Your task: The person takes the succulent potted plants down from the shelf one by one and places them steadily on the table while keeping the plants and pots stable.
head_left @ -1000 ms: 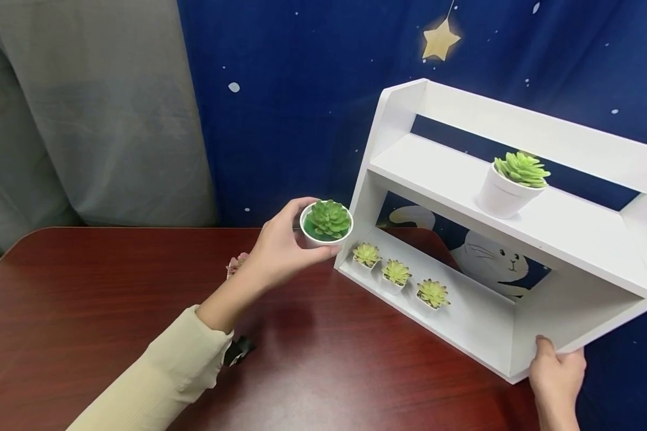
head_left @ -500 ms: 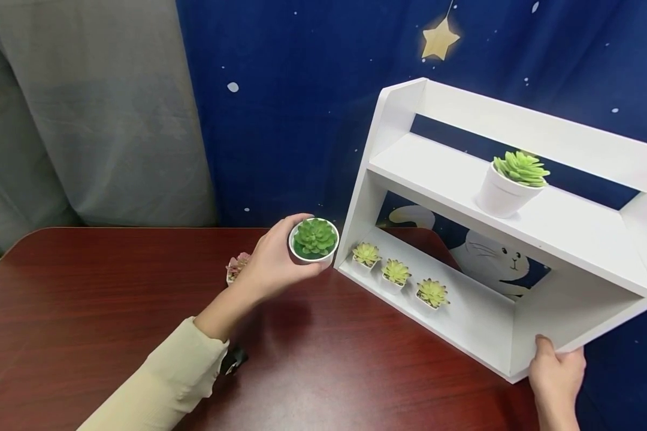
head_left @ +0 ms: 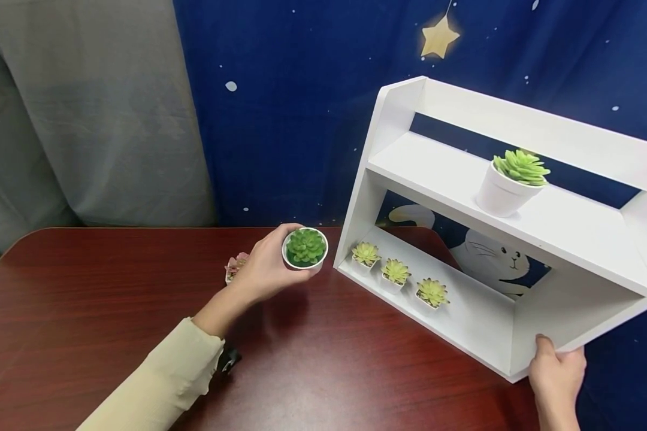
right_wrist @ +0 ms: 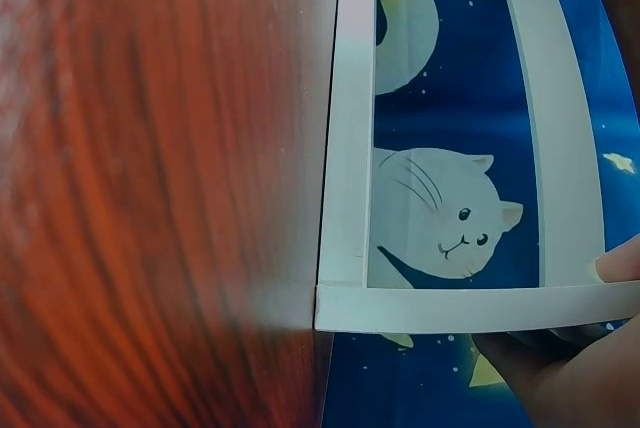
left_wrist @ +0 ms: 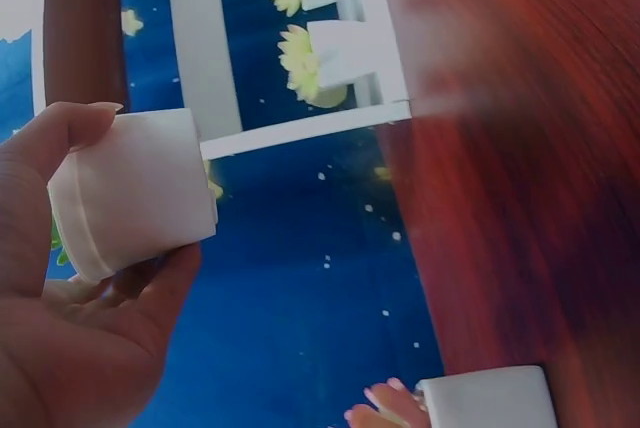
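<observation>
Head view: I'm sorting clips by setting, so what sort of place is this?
Probably an indoor corner, at home or staged; I can't tell which. A starry blue curtain hangs behind a reddish table and a white shelf.

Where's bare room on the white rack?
Upper shelf: bare left and right of the large potted succulent. Lower shelf: bare between the rightmost small succulent and right side panel. Crowded: lower shelf's left end, three small succulents.
</observation>
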A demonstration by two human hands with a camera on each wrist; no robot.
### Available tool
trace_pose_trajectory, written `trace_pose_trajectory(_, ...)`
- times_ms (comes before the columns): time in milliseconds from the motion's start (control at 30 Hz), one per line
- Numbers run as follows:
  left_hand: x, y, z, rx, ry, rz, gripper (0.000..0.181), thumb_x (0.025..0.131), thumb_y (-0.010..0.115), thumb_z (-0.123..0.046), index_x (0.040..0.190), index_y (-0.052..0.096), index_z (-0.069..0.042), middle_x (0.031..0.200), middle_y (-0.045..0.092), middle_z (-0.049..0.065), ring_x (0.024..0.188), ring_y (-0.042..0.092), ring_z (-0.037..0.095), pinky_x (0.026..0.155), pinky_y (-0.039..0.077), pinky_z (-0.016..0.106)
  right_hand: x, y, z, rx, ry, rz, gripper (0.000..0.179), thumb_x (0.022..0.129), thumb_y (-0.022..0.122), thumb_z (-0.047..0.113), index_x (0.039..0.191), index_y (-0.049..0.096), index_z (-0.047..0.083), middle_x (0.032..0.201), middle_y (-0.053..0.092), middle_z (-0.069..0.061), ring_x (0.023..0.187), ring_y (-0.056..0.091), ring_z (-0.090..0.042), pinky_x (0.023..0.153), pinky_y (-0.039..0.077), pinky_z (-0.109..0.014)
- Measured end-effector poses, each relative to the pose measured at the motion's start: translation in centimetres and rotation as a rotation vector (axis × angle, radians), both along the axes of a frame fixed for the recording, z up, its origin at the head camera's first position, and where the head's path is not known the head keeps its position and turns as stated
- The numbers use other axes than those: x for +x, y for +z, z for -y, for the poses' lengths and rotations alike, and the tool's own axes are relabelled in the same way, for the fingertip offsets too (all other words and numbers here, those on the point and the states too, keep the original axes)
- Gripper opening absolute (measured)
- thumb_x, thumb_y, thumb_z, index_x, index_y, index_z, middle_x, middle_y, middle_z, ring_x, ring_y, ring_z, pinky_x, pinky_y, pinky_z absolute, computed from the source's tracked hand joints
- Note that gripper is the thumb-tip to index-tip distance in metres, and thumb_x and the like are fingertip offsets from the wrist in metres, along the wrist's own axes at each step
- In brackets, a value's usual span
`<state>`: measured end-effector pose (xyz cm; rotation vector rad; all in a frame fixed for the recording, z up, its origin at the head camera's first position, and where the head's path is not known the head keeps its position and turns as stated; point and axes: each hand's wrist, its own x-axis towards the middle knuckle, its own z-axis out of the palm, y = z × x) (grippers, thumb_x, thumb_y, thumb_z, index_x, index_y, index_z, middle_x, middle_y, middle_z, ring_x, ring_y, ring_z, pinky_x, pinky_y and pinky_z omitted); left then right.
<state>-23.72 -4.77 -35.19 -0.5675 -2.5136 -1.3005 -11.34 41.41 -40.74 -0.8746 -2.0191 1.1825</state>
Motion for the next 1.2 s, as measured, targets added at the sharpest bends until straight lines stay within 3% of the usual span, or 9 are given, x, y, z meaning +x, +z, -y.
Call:
trace_pose_trajectory(267, -0.7, -1.3, 0.6, -0.061, -0.008, 0.080, 0.079, 0.071, 0.087, -0.024, 0.138, 0.050, -0.005, 0.130, 0.064, 0.015, 0.115, 0.063, 0.031, 0.101, 0.052, 0.050, 0.0, 0.0, 0.0, 0.004, 0.002, 0.002, 0.026, 0.098, 0.052, 0.020, 0.108, 0.044, 0.042, 0.092, 0.044, 0.030, 0.089, 0.041, 0.012, 0.105, 0.038, -0.019)
trace_pose_trajectory(567, -1.4, -2.8, 1.5, -0.147, 0.017, 0.109, 0.078, 0.070, 0.089, -0.029, 0.136, 0.054, -0.006, 0.120, 0.071, 0.015, 0.104, 0.068, 0.030, 0.090, 0.054, 0.047, 0.0, 0.0, 0.1, 0.024, 0.003, -0.024, 0.029, 0.097, 0.052, 0.018, 0.106, 0.044, 0.044, 0.089, 0.043, 0.033, 0.087, 0.041, 0.014, 0.100, 0.038, -0.017)
trace_pose_trajectory(767, -1.8, -3.8, 1.5, -0.176, 0.015, 0.125, 0.079, 0.070, 0.089, -0.028, 0.135, 0.053, -0.002, 0.120, 0.070, 0.018, 0.108, 0.067, 0.032, 0.096, 0.054, 0.049, 0.2, 0.1, 0.1, 0.025, 0.007, -0.023, 0.030, 0.097, 0.052, 0.017, 0.102, 0.043, 0.045, 0.089, 0.043, 0.033, 0.086, 0.041, 0.014, 0.097, 0.036, -0.015)
trace_pose_trajectory(1200, -2.5, -5.0, 1.2, -0.227, 0.054, 0.225, 0.080, 0.073, 0.089, -0.024, 0.136, 0.049, 0.002, 0.125, 0.066, 0.021, 0.114, 0.064, 0.034, 0.102, 0.050, 0.049, 0.2, 0.1, 0.2, 0.025, 0.008, -0.031, 0.029, 0.097, 0.052, 0.017, 0.101, 0.043, 0.044, 0.088, 0.044, 0.033, 0.086, 0.042, 0.014, 0.094, 0.036, -0.015)
